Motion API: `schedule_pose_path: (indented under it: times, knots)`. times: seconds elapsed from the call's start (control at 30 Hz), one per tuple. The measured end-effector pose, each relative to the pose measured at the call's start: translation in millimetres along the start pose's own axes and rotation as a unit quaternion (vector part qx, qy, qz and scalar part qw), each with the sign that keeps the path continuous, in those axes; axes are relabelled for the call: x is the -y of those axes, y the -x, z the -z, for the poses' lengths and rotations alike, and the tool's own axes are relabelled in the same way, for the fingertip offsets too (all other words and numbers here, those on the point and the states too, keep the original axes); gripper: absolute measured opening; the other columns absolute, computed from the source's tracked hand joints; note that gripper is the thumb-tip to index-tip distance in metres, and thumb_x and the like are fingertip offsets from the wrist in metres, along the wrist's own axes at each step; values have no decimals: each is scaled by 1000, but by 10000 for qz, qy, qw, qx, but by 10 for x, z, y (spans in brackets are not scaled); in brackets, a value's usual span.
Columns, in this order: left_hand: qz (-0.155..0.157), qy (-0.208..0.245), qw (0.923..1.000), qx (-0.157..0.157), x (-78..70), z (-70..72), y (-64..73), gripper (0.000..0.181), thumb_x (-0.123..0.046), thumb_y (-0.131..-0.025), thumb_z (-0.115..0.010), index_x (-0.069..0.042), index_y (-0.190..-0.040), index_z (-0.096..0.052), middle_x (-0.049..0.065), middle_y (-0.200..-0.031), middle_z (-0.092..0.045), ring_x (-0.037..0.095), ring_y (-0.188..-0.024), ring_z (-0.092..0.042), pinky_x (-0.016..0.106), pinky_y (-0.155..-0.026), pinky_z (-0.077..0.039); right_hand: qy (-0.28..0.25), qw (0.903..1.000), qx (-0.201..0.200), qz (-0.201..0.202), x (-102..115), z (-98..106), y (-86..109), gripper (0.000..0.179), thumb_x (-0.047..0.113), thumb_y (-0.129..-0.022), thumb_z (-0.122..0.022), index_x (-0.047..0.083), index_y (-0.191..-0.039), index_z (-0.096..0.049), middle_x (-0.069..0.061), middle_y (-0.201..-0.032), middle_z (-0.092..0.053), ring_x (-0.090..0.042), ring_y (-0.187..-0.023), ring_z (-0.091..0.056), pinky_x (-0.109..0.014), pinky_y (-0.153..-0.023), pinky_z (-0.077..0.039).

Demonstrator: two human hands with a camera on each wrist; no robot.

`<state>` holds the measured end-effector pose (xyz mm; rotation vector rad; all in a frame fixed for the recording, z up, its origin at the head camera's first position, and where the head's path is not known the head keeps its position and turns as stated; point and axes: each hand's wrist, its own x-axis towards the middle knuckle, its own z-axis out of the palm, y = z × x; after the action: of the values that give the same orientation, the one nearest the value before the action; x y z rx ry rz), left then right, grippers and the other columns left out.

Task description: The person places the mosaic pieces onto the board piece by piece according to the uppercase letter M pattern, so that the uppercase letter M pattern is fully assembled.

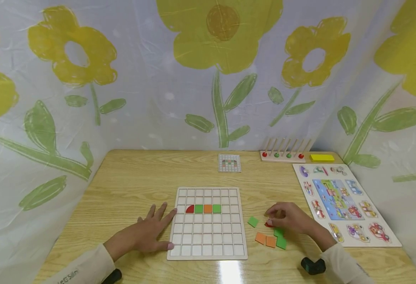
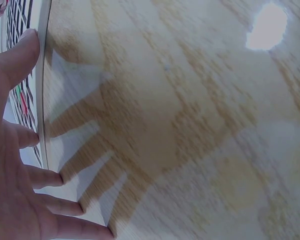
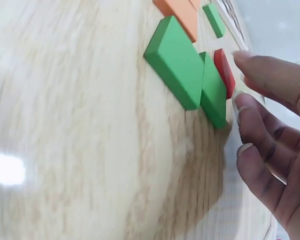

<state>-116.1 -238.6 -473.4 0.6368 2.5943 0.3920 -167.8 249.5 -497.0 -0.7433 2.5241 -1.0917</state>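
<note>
A pale square grid board [image 1: 207, 238] lies on the table. One row of it holds a red quarter-round tile [image 1: 190, 209], a green tile [image 1: 199, 208], an orange tile [image 1: 207, 208] and another green tile. My left hand [image 1: 150, 232] rests with spread fingers at the board's left edge, thumb near its lower corner. To the right of the board, my right hand [image 1: 289, 217] reaches over the loose tiles. Its thumb and forefinger stand apart, with their tips right at a red tile [image 3: 225, 74]. Beside that tile lie two green tiles [image 3: 176, 62].
Two orange tiles [image 1: 260, 238] and a single green tile [image 1: 253, 221] lie nearer the board. A small pattern card [image 1: 229, 163] sits behind it. At the back right are a peg rack [image 1: 282, 157], a yellow block [image 1: 322, 158] and a picture puzzle board [image 1: 368, 232].
</note>
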Motion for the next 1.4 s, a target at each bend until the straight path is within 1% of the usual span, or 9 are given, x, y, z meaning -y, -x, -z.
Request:
schedule_pose_path:
  times: [0.17, 0.27, 0.37, 0.5, 0.63, 0.93, 1.13, 1.3, 1.4]
  knots:
    - [19, 14, 10000, 16, -10, 6, 2, 103, -71, -87, -60, -12, -162, -19, 33, -163, -10, 67, -142, -11, 87, -91, -29, -188, 9995, 168, 164, -15, 9, 39, 22, 26, -92, -75, 12, -109, -77, -1, -99, -70, -5, -79, -59, -24, -67, -50]
    - [26, 36, 10000, 31, -16, 9, 6, 103, -71, -88, -59, -12, -162, -19, 32, -163, -10, 67, -142, -11, 87, -91, -29, -204, 9993, 206, 232, -24, 9, 40, 21, 25, -91, -75, 12, -107, -78, -1, -98, -70, -6, -83, -60, -24, -70, -51]
    - [16, 41, 10000, 31, -21, 11, 8, 103, -71, -88, -59, -12, -162, -18, 33, -163, -10, 67, -142, -10, 87, -91, -28, -94, 9995, 189, 254, -39, 4, 29, 19, 25, -91, -76, 13, -106, -78, 0, -98, -70, -4, -82, -58, -23, -69, -50]
    - [15, 29, 10000, 19, -23, 11, 9, 103, -71, -88, -59, -12, -162, -18, 33, -163, -10, 67, -142, -11, 87, -91, -29, 52, 9996, 163, 216, -57, -5, 4, 17, 25, -91, -76, 14, -104, -78, 2, -95, -69, -2, -77, -54, -23, -66, -47]
    - [11, 28, 10000, 20, -23, 9, 7, 103, -71, -88, -59, -12, -162, -18, 33, -163, -10, 67, -142, -11, 87, -90, -29, 149, 9997, 119, 152, -50, -11, -21, 16, 24, -90, -77, 15, -103, -77, 3, -92, -67, -1, -75, -52, -23, -65, -47]
    - [50, -25, 10000, 5, -22, 6, 2, 103, -71, -87, -60, -12, -161, -19, 32, -163, -11, 67, -142, -13, 87, -90, -30, 180, 9998, 7, 24, -18, -15, -42, 20, 24, -89, -78, 12, -104, -76, 1, -95, -68, -2, -79, -55, -23, -68, -48]
    - [43, -72, 10000, 6, -10, -3, -3, 104, -73, -87, -59, -13, -162, -19, 32, -163, -11, 67, -142, -13, 86, -90, -30, 144, 9999, 24, 68, -24, -10, -50, 18, 24, -89, -77, 13, -103, -76, 1, -94, -68, -2, -78, -55, -23, -67, -48]
    - [32, -61, 10000, 16, -11, 2, -2, 103, -72, -87, -59, -13, -162, -19, 32, -164, -11, 67, -142, -12, 87, -90, -29, 267, 9996, 81, 41, -26, -10, -58, 19, 25, -90, -77, 13, -104, -75, 3, -93, -66, -3, -77, -51, -22, -67, -46]
    - [49, -34, 10000, 30, -12, 4, -2, 103, -72, -87, -59, -13, -162, -18, 32, -164, -10, 67, -142, -12, 87, -91, -29, 409, 9990, 127, 106, -30, -10, -60, 19, 26, -90, -76, 15, -105, -76, 5, -95, -66, -4, -80, -54, -23, -69, -47]
